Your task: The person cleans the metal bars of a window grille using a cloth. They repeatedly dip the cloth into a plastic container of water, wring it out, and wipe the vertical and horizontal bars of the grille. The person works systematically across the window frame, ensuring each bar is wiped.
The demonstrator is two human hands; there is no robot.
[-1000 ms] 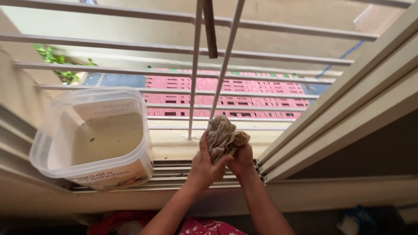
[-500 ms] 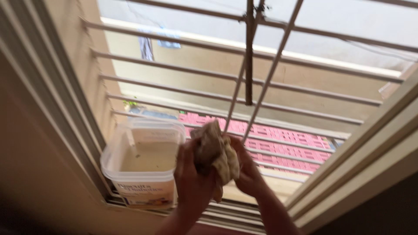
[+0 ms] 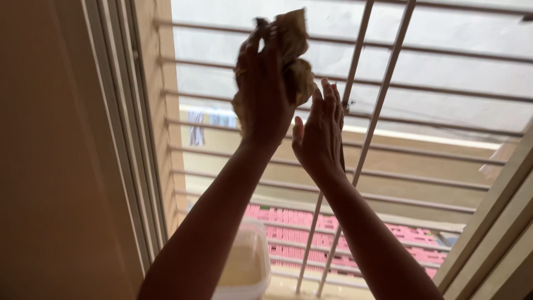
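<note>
Raised now, left hand (image 3: 264,94) half-hides crumpled cloth (image 3: 294,53).

Counted: two hands, left (image 3: 264,91) and right (image 3: 319,133); one crumpled cloth (image 3: 294,55); one plastic tub (image 3: 244,269); two slanted vertical bars (image 3: 355,161).
</note>
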